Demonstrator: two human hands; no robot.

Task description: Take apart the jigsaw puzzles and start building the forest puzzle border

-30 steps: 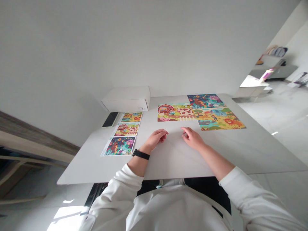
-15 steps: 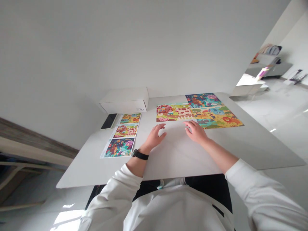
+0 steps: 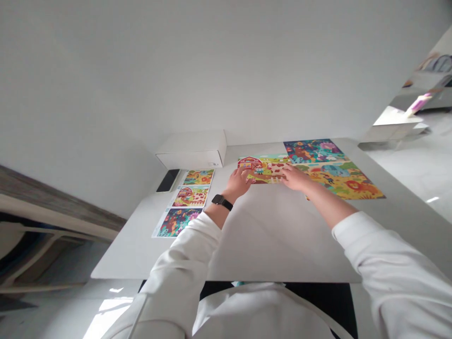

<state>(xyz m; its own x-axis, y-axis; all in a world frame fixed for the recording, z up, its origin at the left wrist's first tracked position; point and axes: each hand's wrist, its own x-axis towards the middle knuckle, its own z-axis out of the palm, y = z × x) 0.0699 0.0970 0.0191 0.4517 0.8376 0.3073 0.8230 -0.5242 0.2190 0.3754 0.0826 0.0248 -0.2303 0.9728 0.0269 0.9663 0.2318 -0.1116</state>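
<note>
A flat farm picture (image 3: 261, 162) with a red barn and a spotted cow lies on the table. My left hand (image 3: 239, 182), a black watch on its wrist, rests with its fingers apart on the picture's lower left part, by the barn. On the lower right part, over the cow, my right hand (image 3: 294, 178) lies with fingers stretched out. Neither hand grips anything that I can see. Touching the farm picture's right side are a dark blue animal picture (image 3: 316, 150) and, below that, a yellow safari picture (image 3: 353, 179), partly behind my right forearm.
The white table (image 3: 275, 235) stands against a wall. At its left lies a sheet (image 3: 190, 195) with smaller prints of the three pictures, its lower edge behind my left sleeve. A phone (image 3: 167, 181) and a white box (image 3: 192, 150) are beyond it.
Both hands have moved forward from the bare table in front of the farm picture onto its lower part. The view has shifted, so the table's things appear further right.
</note>
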